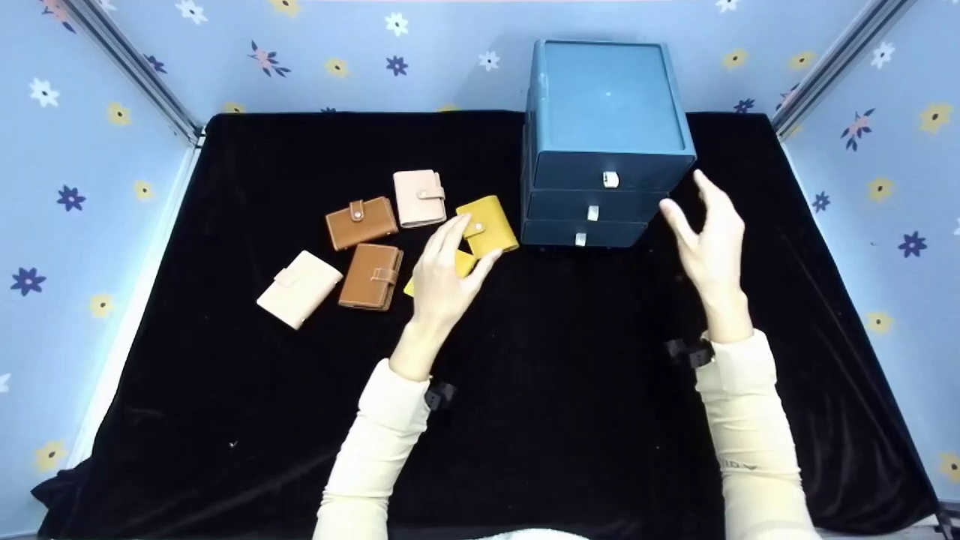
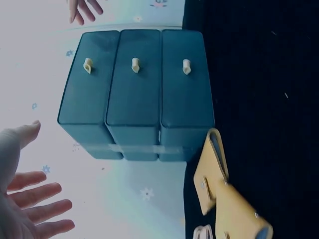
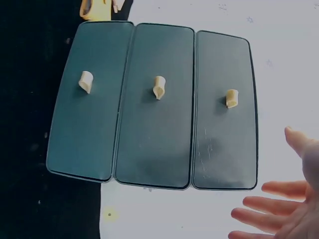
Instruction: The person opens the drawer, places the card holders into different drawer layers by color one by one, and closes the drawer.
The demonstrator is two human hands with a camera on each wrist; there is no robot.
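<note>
A blue cabinet [image 1: 607, 97] with three closed drawers, each with a small pale pull tab, stands at the back right of centre. My left hand [image 1: 442, 281] hovers over two yellow wallets, its fingers spread and empty in the left wrist view. One yellow wallet [image 1: 496, 231] with a snap strap lies beside the cabinet's left side; the other yellow wallet [image 1: 464, 264] is partly hidden under the hand. Beside the cabinet's front right corner is my right hand [image 1: 714, 251], thumb and fingers apart, holding nothing. The drawer fronts [image 3: 154, 129] fill much of the right wrist view.
Left of the yellow wallets lie a pale pink wallet [image 1: 417, 206], two brown wallets, one upper [image 1: 371, 226] and one lower [image 1: 365, 279], and a cream wallet [image 1: 304, 289]. Black cloth [image 1: 540, 420] covers the table. Flower-patterned walls [image 1: 450, 45] enclose the back and sides.
</note>
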